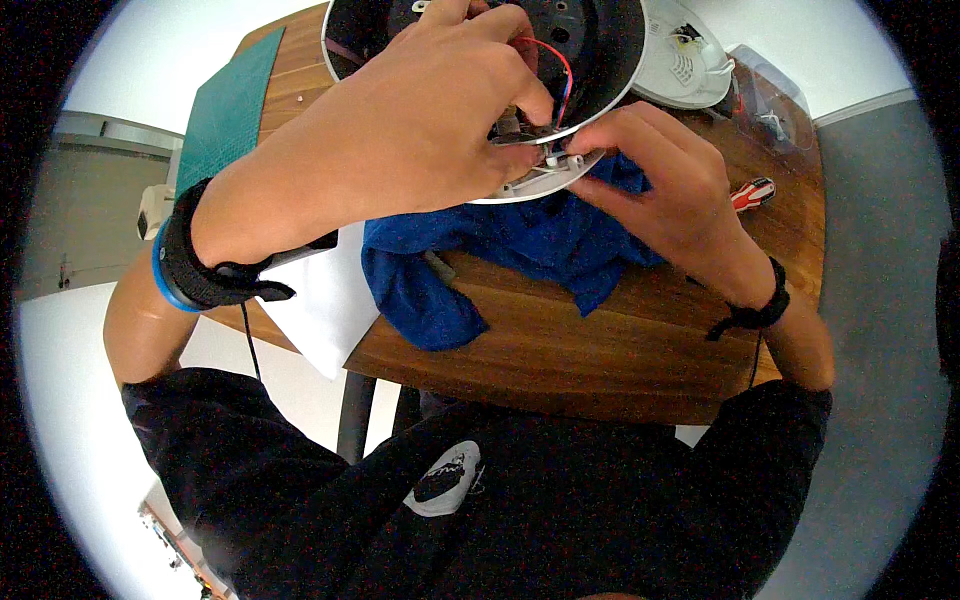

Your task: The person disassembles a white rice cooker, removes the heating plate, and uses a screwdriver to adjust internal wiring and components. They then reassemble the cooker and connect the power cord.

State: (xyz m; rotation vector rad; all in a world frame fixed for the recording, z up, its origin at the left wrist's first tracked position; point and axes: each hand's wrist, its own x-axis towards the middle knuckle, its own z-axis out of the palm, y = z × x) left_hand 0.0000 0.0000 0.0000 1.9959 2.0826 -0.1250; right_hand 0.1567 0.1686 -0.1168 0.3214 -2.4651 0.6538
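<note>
A round device housing (623, 50), white outside and black inside, is at the top centre with a red wire (565, 70) running inside it. My left hand (440, 125) reaches over it with curled fingers, thumb low by a curved white plastic piece (535, 184); what the fingertips hold is hidden. My right hand (670, 185) pinches that piece's right end, just under the housing's rim. A crumpled blue cloth (430, 300) lies beneath both hands.
On the wooden table (600, 370) are a green cutting mat (220, 110) and white paper (315, 310) at left. A white plastic cover (680, 65), a clear container (770, 105) and a red-and-white handled tool (752, 195) lie at right.
</note>
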